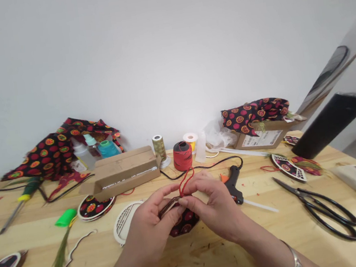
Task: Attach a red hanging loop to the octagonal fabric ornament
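Note:
Between my hands, low over the wooden table, is a dark patterned fabric piece [186, 225] with a thin edge. A doubled red cord [185, 184] stands up from its top as a loop. My left hand [147, 227] is closed on the piece's left side, thumb on the front. With thumb and fingers pinched, my right hand [213, 205] grips the piece's top right, at the foot of the cord. My fingers hide most of the fabric's upper part. A pale slatted wooden frame [121, 229] lies partly behind my left hand.
Black-handled scissors [326, 210] and a glue gun [233, 186] lie to the right. An open cardboard box [126, 168], a red thread spool [182, 155] and other spools stand behind. At left are a green tassel [61, 254] and a screwdriver [19, 207].

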